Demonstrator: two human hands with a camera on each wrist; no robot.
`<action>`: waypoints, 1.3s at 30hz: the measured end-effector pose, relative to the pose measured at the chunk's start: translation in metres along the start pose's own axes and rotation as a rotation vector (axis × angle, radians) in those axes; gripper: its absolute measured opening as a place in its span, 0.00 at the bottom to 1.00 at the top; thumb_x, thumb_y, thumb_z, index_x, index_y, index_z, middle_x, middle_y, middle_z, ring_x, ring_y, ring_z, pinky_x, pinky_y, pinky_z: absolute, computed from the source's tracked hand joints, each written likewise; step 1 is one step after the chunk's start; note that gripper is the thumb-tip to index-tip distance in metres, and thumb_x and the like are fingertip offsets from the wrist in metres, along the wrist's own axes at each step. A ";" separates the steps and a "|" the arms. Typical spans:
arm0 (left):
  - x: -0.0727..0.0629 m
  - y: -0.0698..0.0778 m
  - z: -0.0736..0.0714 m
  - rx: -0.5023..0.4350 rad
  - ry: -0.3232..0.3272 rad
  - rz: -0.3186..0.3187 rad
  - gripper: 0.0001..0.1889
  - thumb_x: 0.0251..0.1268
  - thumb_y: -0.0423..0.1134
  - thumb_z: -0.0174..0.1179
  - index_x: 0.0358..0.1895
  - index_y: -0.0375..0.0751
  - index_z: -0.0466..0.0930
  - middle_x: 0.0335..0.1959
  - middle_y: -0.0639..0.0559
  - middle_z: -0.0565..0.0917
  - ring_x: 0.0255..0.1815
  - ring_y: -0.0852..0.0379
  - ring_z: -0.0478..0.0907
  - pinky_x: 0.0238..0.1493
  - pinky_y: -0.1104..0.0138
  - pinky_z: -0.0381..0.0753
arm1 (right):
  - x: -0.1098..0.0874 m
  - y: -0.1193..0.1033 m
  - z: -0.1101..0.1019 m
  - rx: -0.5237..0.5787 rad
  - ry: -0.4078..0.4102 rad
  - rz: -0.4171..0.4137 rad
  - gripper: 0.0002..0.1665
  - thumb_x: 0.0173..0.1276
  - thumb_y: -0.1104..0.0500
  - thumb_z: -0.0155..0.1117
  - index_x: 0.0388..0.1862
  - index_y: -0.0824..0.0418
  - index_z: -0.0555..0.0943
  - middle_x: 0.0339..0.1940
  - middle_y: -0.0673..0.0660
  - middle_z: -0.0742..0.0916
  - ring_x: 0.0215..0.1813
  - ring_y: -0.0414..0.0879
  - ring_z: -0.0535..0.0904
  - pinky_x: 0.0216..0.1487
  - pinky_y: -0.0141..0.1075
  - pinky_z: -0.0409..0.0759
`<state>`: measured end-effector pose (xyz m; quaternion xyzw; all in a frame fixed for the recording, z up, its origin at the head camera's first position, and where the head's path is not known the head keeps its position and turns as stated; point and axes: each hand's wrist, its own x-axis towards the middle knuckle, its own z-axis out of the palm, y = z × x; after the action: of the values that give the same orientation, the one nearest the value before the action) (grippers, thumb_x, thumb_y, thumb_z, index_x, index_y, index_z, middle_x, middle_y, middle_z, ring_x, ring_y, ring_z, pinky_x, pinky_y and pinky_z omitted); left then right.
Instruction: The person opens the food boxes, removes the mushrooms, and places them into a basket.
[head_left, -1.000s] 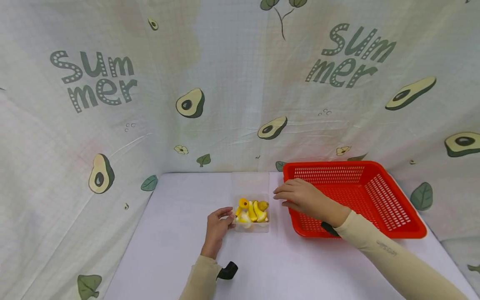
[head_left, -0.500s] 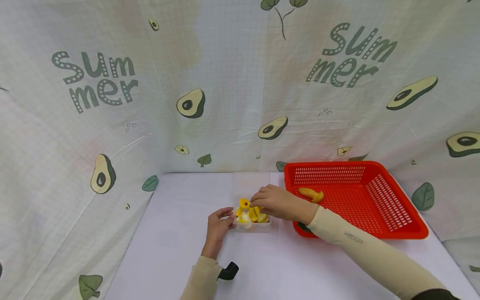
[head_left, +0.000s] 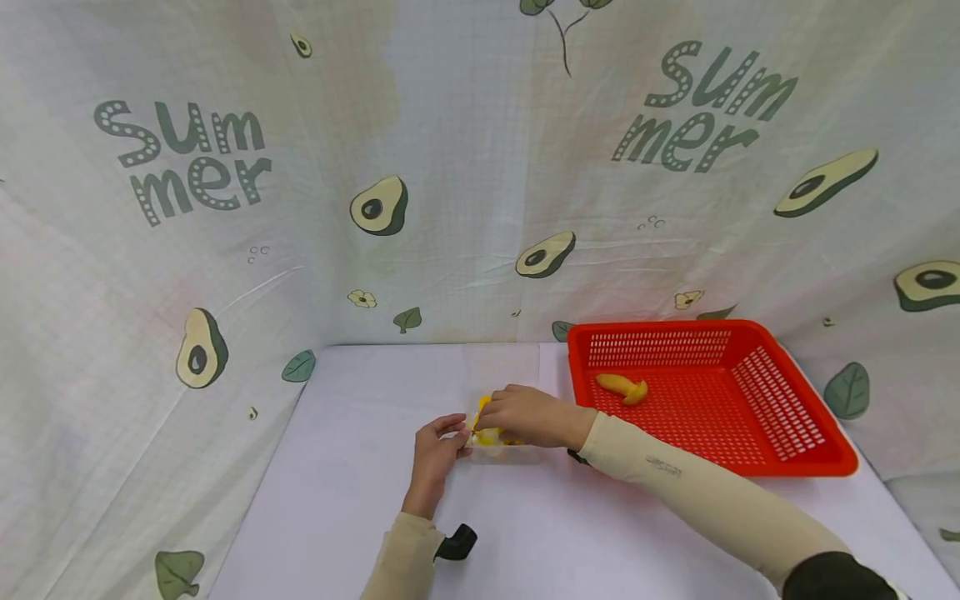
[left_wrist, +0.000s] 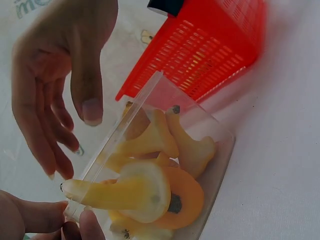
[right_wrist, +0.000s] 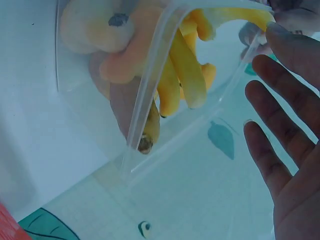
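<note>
A clear plastic box (head_left: pixel 517 456) of yellow mushrooms (left_wrist: pixel 195 150) stands on the table, partly covered by my right hand in the head view. At its left corner my left hand (head_left: pixel 437 454) pinches the rim between thumb and finger. One pale-capped mushroom (left_wrist: pixel 105 194) pokes its stem over the rim beside those fingers. My right hand (head_left: pixel 525 417) reaches over the box, its fingers extended and parted from the thumb (left_wrist: pixel 92 110). Its fingertips are close to that stem's tip, with nothing in its grasp.
To the right stands a red perforated basket (head_left: pixel 705 425), with one yellow mushroom (head_left: pixel 621 388) lying in it. Behind the box its transparent lid (head_left: pixel 501 363) lies folded back. A printed cloth (head_left: pixel 450 167) hangs along the table's rear edge.
My right hand has moved left from the basket's near-left rim to over the box. The mushroom in the basket has come into view. My left hand stays at the box corner.
</note>
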<state>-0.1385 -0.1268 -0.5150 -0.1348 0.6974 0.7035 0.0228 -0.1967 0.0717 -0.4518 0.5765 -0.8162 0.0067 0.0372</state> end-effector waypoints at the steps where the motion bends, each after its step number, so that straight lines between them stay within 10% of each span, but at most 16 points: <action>1: 0.000 0.000 0.000 -0.001 0.000 0.000 0.17 0.70 0.22 0.62 0.60 0.19 0.80 0.47 0.39 0.81 0.31 0.61 0.80 0.31 0.72 0.87 | 0.001 0.000 0.002 -0.006 0.001 -0.006 0.24 0.65 0.58 0.81 0.61 0.51 0.87 0.55 0.45 0.90 0.56 0.44 0.83 0.58 0.33 0.83; 21: 0.000 -0.006 0.001 0.016 0.012 0.003 0.17 0.70 0.22 0.62 0.59 0.20 0.80 0.46 0.39 0.81 0.31 0.61 0.80 0.31 0.72 0.88 | 0.011 -0.001 0.017 -0.005 -0.050 0.044 0.22 0.67 0.56 0.80 0.60 0.48 0.88 0.53 0.43 0.91 0.53 0.41 0.83 0.56 0.29 0.82; 39: 0.001 -0.003 0.001 0.005 0.011 -0.008 0.17 0.70 0.22 0.63 0.59 0.20 0.80 0.46 0.40 0.82 0.32 0.61 0.81 0.31 0.72 0.88 | 0.012 0.004 0.020 0.293 -0.053 0.094 0.17 0.69 0.59 0.77 0.56 0.54 0.88 0.52 0.47 0.91 0.49 0.42 0.83 0.56 0.32 0.83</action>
<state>-0.1393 -0.1262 -0.5183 -0.1412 0.6986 0.7011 0.0221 -0.2052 0.0601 -0.4707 0.5369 -0.8333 0.1123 -0.0691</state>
